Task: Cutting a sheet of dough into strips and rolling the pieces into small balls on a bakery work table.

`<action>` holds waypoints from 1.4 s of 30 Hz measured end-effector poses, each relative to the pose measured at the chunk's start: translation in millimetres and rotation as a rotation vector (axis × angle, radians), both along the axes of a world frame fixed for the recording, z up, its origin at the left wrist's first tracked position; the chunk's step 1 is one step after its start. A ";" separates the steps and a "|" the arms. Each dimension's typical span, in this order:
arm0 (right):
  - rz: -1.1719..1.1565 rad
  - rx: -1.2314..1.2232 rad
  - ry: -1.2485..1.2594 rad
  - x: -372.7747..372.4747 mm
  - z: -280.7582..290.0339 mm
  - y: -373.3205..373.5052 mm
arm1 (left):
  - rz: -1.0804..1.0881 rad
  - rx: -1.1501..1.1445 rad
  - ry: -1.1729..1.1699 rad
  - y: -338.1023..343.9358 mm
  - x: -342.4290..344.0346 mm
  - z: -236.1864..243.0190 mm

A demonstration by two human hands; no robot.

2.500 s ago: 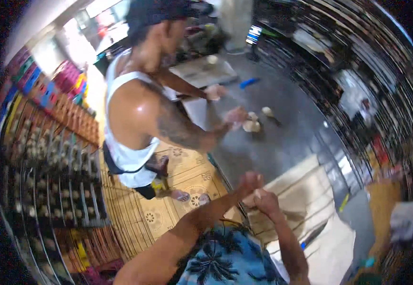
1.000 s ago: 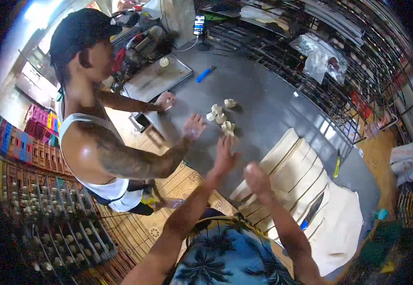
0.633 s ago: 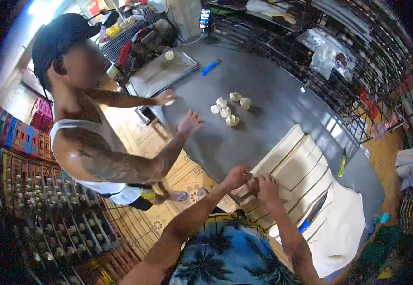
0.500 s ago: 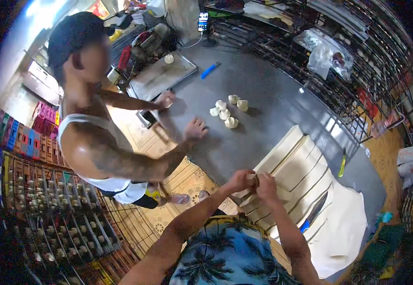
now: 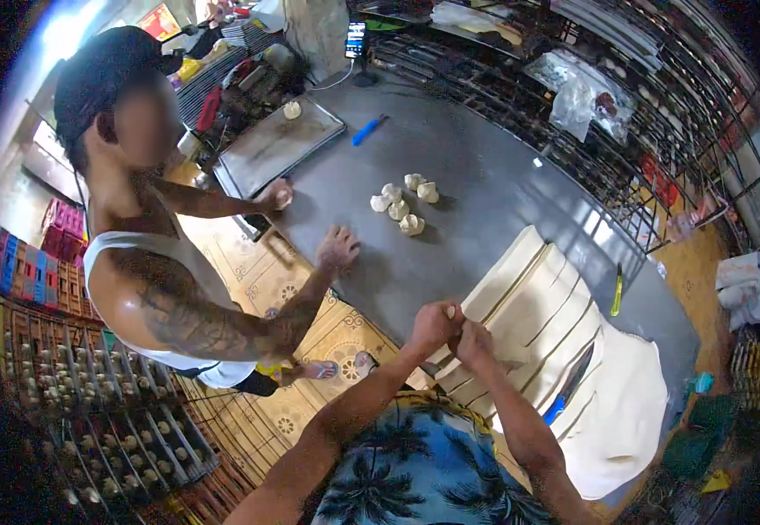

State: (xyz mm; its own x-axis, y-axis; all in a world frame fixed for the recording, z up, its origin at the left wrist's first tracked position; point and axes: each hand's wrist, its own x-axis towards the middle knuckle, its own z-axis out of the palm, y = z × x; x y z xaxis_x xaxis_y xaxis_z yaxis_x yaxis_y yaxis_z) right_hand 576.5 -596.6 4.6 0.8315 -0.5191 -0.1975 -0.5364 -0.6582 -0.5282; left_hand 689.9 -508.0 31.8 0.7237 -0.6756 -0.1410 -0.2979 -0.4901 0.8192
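Note:
My left hand [image 5: 437,329] and my right hand [image 5: 474,346] are closed and pressed together over the near-left edge of the dough sheet [image 5: 629,385]. A small pale lump of dough [image 5: 451,311] shows at the top of my left fist; the rest of it is hidden by my fingers. The sheet is cut into several long strips on its left part, and its right part is uncut. Across the strips, right of my hands, lies a knife [image 5: 576,378] with a dark blade and a blue handle. Beyond my hands several dough pieces [image 5: 399,210] sit in a cluster.
A co-worker's hands [image 5: 338,249] are over the grey table [image 5: 476,157] at left. A metal tray [image 5: 262,153] holds one dough ball [image 5: 292,110]. A blue-handled tool [image 5: 367,131], a yellow-green cutter [image 5: 616,290] and a phone on a stand [image 5: 355,40] are on the table. Racks [image 5: 660,114] border it.
My hands have closed tighter and come together, the right one turning into a fist. The whole view has shifted, so the table's things appear a little farther left.

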 end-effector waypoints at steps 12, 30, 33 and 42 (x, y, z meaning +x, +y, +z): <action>-0.163 0.047 -0.442 27.7 6.5 -23.3 | 0.061 -0.242 -0.177 -6.7 95.9 -28.8; -0.080 0.072 -0.160 -1.3 5.8 -0.9 | -0.059 0.086 -0.056 -8.3 -3.3 15.9; 0.048 -0.027 0.036 -3.3 -4.2 -2.7 | 0.012 0.070 -0.140 -8.0 -3.2 1.5; 0.635 0.186 -0.245 2.4 102.5 8.6 | 0.027 0.154 -0.055 -20.2 61.4 -39.1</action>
State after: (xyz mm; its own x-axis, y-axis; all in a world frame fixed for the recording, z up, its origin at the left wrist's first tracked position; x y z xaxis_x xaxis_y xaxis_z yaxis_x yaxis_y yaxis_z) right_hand 578.9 -588.0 107.0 0.9944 0.1058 -0.0045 0.0703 -0.6914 -0.7190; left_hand 751.3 -528.2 -7.3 0.7508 -0.6291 -0.2013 -0.3249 -0.6171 0.7167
